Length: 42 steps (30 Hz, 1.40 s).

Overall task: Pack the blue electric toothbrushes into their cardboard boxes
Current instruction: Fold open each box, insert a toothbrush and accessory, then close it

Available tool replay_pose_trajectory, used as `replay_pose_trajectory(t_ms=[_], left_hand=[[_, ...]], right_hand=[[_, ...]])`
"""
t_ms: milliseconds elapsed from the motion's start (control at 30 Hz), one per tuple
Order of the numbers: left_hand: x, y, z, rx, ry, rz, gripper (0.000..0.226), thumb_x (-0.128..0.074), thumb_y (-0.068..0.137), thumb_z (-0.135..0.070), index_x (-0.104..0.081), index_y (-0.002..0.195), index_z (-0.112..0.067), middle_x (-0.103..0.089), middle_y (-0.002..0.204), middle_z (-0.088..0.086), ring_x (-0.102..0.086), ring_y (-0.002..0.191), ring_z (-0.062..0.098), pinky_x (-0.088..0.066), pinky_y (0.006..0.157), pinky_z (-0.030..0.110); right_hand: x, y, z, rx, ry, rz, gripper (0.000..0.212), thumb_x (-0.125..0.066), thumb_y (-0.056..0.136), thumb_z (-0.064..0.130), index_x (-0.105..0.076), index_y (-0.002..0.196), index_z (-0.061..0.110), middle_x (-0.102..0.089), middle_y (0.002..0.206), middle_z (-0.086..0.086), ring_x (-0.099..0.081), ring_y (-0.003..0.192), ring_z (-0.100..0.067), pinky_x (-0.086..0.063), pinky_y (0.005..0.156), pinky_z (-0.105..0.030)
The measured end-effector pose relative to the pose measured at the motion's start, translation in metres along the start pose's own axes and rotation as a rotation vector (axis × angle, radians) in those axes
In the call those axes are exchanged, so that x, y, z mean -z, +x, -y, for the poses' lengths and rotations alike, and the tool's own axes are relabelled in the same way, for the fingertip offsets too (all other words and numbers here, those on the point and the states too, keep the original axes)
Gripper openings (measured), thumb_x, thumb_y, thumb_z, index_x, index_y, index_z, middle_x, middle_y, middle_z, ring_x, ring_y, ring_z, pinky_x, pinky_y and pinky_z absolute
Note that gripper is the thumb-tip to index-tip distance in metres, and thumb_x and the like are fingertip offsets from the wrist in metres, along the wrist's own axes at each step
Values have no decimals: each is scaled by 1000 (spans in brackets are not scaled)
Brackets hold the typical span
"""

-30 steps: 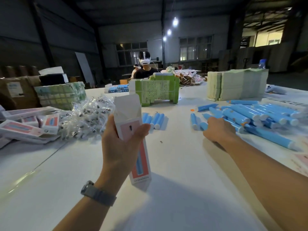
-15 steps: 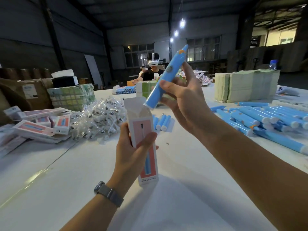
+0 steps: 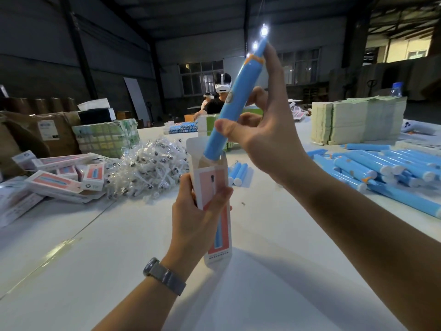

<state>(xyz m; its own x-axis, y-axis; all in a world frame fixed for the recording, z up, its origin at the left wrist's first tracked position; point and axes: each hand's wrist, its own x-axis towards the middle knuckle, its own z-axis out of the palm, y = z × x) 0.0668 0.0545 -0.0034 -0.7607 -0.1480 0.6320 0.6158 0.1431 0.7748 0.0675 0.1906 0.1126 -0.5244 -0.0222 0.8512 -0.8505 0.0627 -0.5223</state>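
- Left of the upright pink-and-white cardboard box (image 3: 216, 199), finished cartons (image 3: 55, 180) and bagged brush heads (image 3: 148, 168) are lying on the white bench (image 3: 274, 271).
- The left hand (image 3: 198, 216) is gripping that box, flap open.
- The right hand (image 3: 265, 142) is pinching a blue plastic electric toothbrush (image 3: 232, 108), its base entering the box mouth.
- Insertion is under way; next it likely needs straightening and sliding down.
- Right of the box, loose blue toothbrushes (image 3: 381, 168) are waiting, nothing blocking.

We count two hands up: our left hand (image 3: 200, 211) with one open box (image 3: 216, 201), our right hand (image 3: 267, 137) with one blue toothbrush (image 3: 235, 103). Three short blue pieces (image 3: 237, 174) lie behind the box. The loose toothbrush pile (image 3: 381, 168) at right is too tangled to count.
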Motion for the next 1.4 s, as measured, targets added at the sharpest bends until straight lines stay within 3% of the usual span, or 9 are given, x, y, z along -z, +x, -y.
replay_pose_trajectory(t_ms=[200,333,700,800,933,1033,1167,1300,1400], left_hand=[[0,2,2,-6,63,-11,35,-80,75,-43,-48,87,-46,-67,88,-16,-72,66,18,-62,58,36],[2,4,4,-14,157,-29,41,-70,59,-64,-47,88,-47,-65,88,-16,-71,71,25,-61,63,47],[12,12,4,-4,181,-101,43,-71,61,-63,-48,87,-39,-65,81,-7,-70,71,32,-60,62,51],[12,13,4,10,185,-111,43,-70,60,-63,-48,87,-37,-64,80,-6,-69,71,33,-58,60,52],[19,16,7,-35,353,-191,46,-70,68,-61,-39,86,-33,-62,76,-17,-61,64,15,-54,55,40],[36,25,16,-109,488,-308,45,-76,83,-43,-39,97,-23,-58,80,-14,-58,71,29,-48,58,38],[65,43,27,-36,489,-534,49,-75,87,-36,-44,113,-7,-62,105,8,-60,87,31,-48,68,36],[83,53,32,14,394,-714,51,-71,91,-32,-40,125,-11,-56,129,10,-56,105,21,-48,75,24],[89,57,36,118,340,-782,49,-68,93,-25,-36,129,-17,-50,137,8,-54,122,28,-53,86,37]], right_hand=[[5,6,-3,107,-180,69,113,-83,72,7,-6,155,19,-39,136,4,-62,83,-20,-58,69,-28],[6,1,-13,45,-278,224,110,-88,68,13,-17,151,28,-60,92,2,-65,76,-13,-58,68,-24],[-19,-29,-42,33,-404,120,16,-72,88,27,-66,95,14,-58,93,8,-59,82,-6,-51,67,-19],[-22,-34,-46,35,-427,136,24,-64,94,28,-70,84,7,-50,98,5,-56,89,-12,-55,71,-35],[-25,-39,-51,49,-467,172,22,-61,95,28,-73,98,10,-51,107,2,-58,91,-16,-54,70,-40],[-34,-43,-60,-21,-447,183,19,-63,94,26,-68,111,20,-54,111,3,-59,91,-14,-50,74,-31],[-66,-38,-83,-222,-346,248,10,-62,94,24,-68,101,21,-57,98,6,-56,78,0,-40,70,-9],[-117,-23,-119,-376,-390,442,24,-60,94,27,-65,116,18,-60,100,4,-58,90,-12,-42,80,-27],[-158,-13,-148,-411,-555,620,43,-55,94,29,-53,137,24,-56,132,-9,-53,121,-29,-43,100,-38]])
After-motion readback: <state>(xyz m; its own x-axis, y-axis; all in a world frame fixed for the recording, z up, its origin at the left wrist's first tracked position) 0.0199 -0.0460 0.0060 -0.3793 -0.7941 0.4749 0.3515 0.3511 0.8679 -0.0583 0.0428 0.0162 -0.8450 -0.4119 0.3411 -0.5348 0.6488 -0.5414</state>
